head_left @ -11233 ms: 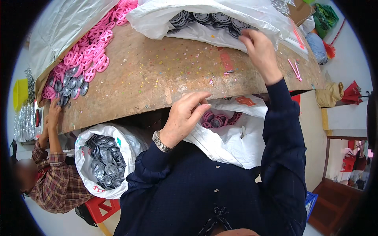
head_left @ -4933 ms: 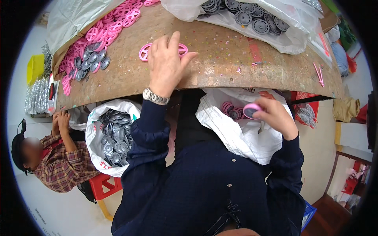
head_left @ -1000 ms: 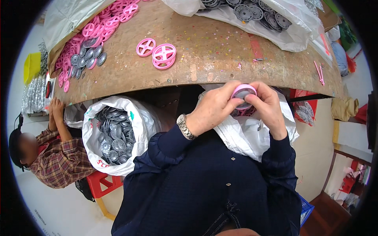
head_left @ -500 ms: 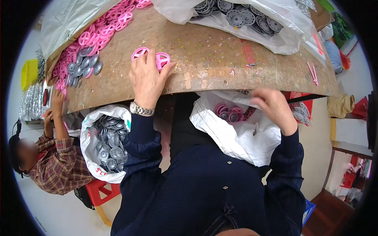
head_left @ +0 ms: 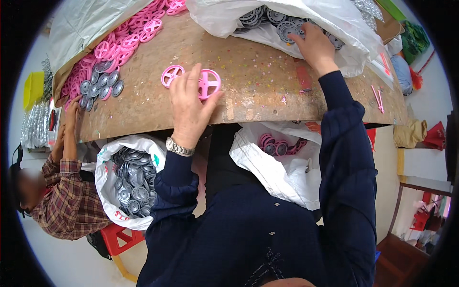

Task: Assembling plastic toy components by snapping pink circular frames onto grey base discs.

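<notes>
Over the brown tabletop, my left hand (head_left: 188, 105) has its fingers closed on a pink spoked wheel (head_left: 209, 84), seen to the right of the fingertips. A second pink spoked wheel (head_left: 172, 75) shows just left of the fingers; whether they hold it too is hard to see. My right hand (head_left: 316, 47) reaches to the far white bag, thumb and forefinger around the edge of a grey round disc (head_left: 288, 32) among several others. In a white sack (head_left: 272, 171) below the table edge, pink wheels with grey centres (head_left: 282, 148) lie together.
A heap of pink wheels (head_left: 131, 40) spills from a bag at far left, with grey discs (head_left: 101, 83) beside it. Another sack of grey discs (head_left: 136, 179) stands by my left forearm. Left of it, a co-worker (head_left: 71, 191) sits at the table. Pink sticks (head_left: 377, 98) lie far right.
My right hand has moved from above the white sack up to the grey discs in the far bag. My left hand stays over the table, and the right pink wheel has shifted rightward.
</notes>
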`<state>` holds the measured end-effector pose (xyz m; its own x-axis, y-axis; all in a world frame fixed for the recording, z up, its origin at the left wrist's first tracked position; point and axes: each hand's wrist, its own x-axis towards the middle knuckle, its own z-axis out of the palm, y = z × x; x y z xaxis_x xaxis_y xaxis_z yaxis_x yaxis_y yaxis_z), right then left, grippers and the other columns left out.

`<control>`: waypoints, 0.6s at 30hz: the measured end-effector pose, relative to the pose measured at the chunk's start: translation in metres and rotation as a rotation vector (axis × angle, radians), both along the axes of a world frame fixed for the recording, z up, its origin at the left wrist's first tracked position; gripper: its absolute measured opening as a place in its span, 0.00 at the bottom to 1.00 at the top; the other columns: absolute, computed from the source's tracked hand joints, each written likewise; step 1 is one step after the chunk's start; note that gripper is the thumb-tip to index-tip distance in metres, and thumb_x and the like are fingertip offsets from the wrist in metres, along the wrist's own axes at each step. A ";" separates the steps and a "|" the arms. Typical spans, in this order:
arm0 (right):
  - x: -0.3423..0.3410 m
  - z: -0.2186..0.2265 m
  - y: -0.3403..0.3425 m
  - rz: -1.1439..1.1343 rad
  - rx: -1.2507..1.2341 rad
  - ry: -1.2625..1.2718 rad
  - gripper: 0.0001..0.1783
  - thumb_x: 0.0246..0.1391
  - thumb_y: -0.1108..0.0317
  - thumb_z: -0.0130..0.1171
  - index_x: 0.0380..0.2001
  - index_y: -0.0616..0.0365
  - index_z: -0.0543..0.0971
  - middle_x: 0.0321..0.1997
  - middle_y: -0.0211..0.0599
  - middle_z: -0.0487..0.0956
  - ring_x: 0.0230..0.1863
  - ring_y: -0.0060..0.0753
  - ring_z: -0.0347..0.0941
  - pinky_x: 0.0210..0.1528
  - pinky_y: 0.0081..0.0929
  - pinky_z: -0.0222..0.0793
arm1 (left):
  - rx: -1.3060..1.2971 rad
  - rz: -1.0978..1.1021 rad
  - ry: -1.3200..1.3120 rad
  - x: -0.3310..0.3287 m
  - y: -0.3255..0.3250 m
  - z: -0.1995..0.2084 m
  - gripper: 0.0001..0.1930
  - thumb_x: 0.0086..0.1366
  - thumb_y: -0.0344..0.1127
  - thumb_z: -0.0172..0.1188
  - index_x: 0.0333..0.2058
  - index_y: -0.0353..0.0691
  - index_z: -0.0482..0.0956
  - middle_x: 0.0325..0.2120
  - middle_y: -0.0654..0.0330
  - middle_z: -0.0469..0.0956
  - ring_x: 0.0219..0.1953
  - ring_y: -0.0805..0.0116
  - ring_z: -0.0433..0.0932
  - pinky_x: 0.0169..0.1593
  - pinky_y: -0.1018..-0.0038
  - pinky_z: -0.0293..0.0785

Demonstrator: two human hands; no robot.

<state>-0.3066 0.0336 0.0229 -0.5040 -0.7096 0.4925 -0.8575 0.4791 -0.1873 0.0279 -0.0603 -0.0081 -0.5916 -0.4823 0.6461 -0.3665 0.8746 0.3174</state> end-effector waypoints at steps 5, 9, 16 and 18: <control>-0.010 -0.022 -0.025 -0.110 0.097 0.068 0.27 0.51 0.44 0.64 0.38 0.58 0.78 0.45 0.46 0.80 0.43 0.52 0.79 0.43 0.46 0.75 | 0.063 -0.112 0.040 -0.010 0.016 0.000 0.39 0.51 0.40 0.72 0.61 0.35 0.67 0.50 0.48 0.71 0.53 0.47 0.68 0.59 0.56 0.64; -0.013 -0.024 -0.026 -0.130 0.045 -0.049 0.25 0.49 0.46 0.66 0.36 0.57 0.78 0.38 0.45 0.82 0.41 0.49 0.80 0.40 0.44 0.74 | 0.091 -0.183 0.068 -0.018 0.027 -0.002 0.41 0.49 0.37 0.73 0.62 0.36 0.66 0.50 0.48 0.72 0.52 0.49 0.70 0.57 0.58 0.66; -0.025 -0.025 -0.005 0.078 -0.250 -0.460 0.19 0.52 0.54 0.66 0.30 0.61 0.77 0.25 0.39 0.79 0.29 0.36 0.76 0.34 0.33 0.71 | 0.280 -0.267 0.164 -0.036 0.035 -0.004 0.47 0.49 0.35 0.76 0.66 0.38 0.60 0.53 0.48 0.73 0.54 0.52 0.75 0.56 0.62 0.72; -0.005 -0.020 0.004 0.197 -0.304 -0.652 0.18 0.54 0.55 0.65 0.30 0.62 0.78 0.25 0.36 0.79 0.28 0.30 0.75 0.33 0.28 0.70 | 0.346 -0.296 0.171 -0.037 0.034 -0.007 0.51 0.47 0.35 0.76 0.68 0.38 0.55 0.52 0.46 0.71 0.51 0.50 0.73 0.53 0.60 0.72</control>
<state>-0.3117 0.0374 0.0031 -0.6388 -0.6971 0.3256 -0.5915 0.1744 -0.7872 -0.0093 -0.0262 -0.0156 -0.6351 -0.5128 0.5777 -0.0348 0.7661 0.6418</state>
